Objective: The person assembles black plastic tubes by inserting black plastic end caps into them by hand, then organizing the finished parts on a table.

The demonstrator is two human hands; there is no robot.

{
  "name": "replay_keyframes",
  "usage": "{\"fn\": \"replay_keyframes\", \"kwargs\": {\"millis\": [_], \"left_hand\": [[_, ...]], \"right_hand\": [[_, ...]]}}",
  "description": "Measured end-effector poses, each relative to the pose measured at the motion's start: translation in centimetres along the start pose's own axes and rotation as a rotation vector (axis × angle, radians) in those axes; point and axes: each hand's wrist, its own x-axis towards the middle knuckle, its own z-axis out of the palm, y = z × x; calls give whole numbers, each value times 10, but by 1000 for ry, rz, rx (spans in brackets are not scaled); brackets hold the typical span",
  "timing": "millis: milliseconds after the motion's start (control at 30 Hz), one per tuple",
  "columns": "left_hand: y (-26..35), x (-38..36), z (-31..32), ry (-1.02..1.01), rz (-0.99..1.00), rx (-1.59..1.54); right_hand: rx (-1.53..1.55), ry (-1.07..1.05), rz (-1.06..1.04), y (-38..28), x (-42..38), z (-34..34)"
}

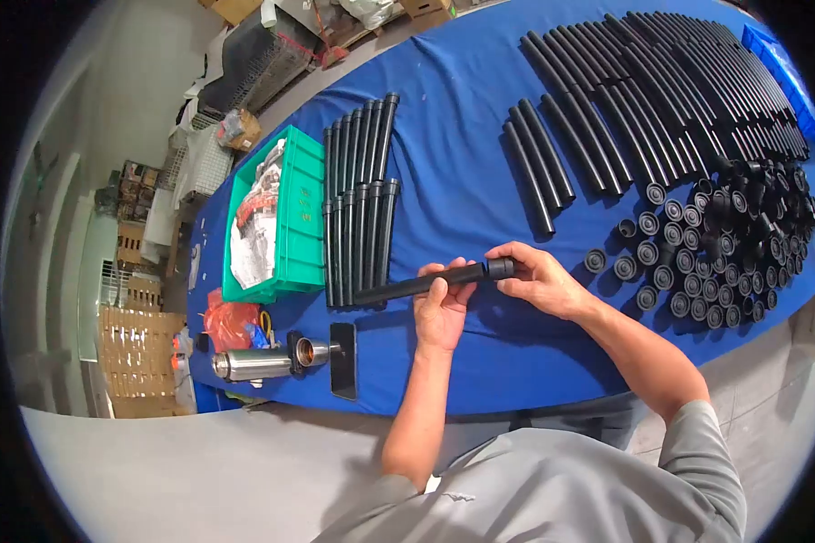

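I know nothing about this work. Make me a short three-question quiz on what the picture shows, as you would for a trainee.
1. True or false: the left hand grips the black tube around its middle.
2. What do the right hand fingers hold at the tube's end?
A. a black end cap
B. a screwdriver
C. a red bag
3. What lies just left of the two rows of finished tubes on the blue table?

Key: 1 true. 2 A. 3 a green crate with papers inside.
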Motion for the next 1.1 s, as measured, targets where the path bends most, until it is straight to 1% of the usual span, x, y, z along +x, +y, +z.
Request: {"fn": "replay_keyframes", "kwargs": {"millis": [67, 167, 267, 367, 467, 567, 667, 767, 867, 967, 1100], "left_hand": [[-1, 0, 5, 5, 5, 18], [0, 0, 12, 24, -18, 40], [2, 1, 15, 49, -41, 64], [1, 0, 13, 39, -49, 120], [1, 0, 13, 35, -56, 119], [1, 1, 12, 20, -62, 104], [2, 0, 12, 29, -64, 116], [0, -1, 16, 37, -40, 118], [-2, -2, 16, 59, -38, 120], [-2, -3, 16, 84, -47, 118], [-2, -4, 18, 99, -42, 146]], "right_hand": [[44, -11, -44, -1, 1, 2], [-68, 14, -70, -1, 1, 2], [-126, -2, 31, -7, 0, 0], [-214, 22, -58, -4, -2, 3], [-388, -8, -87, -16, -4, 4], [-455, -26, -79, -22, -5, 3], [-521, -41, -118, -22, -5, 4], [-512, -20, -79, -21, -5, 7], [-541, -3, -131, -21, -6, 9], [-520, -7, -150, -19, -4, 10], [-591, -24, -149, -21, -4, 9]]}}
